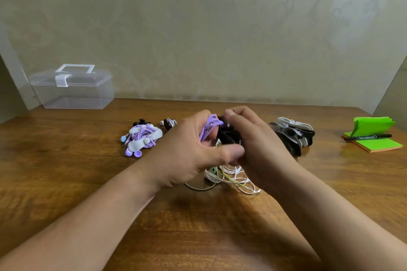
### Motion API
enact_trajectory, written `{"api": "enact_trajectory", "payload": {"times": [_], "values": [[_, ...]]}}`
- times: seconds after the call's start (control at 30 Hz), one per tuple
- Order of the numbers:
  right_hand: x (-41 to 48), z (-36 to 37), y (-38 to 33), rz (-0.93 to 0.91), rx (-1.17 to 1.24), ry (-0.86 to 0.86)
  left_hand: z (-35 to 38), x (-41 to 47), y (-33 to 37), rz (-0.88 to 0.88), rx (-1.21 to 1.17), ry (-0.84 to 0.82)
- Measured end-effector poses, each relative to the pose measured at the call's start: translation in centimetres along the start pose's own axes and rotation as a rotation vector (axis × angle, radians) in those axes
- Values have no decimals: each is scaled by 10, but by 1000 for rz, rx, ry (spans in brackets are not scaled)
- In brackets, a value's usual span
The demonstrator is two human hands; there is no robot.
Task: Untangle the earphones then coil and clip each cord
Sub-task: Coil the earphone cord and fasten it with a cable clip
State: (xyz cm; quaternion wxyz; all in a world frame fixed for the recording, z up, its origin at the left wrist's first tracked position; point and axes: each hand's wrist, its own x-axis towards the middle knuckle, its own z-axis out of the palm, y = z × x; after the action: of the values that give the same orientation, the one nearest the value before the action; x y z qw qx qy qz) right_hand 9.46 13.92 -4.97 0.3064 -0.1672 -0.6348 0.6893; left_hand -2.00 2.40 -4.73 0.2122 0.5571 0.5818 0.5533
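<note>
The black lump (pixel 229 136) pinched between the hands is mostly covered — can't tell if it's cord, a clip or both. Left hand (pixel 187 152) wraps the purple cord (pixel 209 126), so only a few loops poke out up top, and its thumb is blurred. Right hand (pixel 255 145) hides one edge of the clips (pixel 293 132) and part of the white cords (pixel 237 179). Both forearms run off the bottom edge. Marker (pixel 367 137) label — too small to read.
</note>
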Motion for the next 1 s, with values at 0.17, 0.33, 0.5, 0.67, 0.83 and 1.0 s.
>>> {"api": "enact_trajectory", "payload": {"times": [0.17,0.33,0.5,0.67,0.83,1.0], "values": [[-2,-10,-6,-255,-291,-150,-15,7,-5,-89,-412,49],[-5,-8,-4,-370,-420,-205,-19,8,-13,-202,-546,29],[-4,-13,-2,-352,-450,-268,-17,7,-17,-291,-697,-103],[1,-15,-1,-320,-336,-254,-17,8,-17,-337,-766,-120],[2,-14,3,-228,-357,-268,-19,6,-18,-327,-719,-189],[6,-22,0,-170,-385,-298,-19,6,-20,-324,-646,-203]]}}
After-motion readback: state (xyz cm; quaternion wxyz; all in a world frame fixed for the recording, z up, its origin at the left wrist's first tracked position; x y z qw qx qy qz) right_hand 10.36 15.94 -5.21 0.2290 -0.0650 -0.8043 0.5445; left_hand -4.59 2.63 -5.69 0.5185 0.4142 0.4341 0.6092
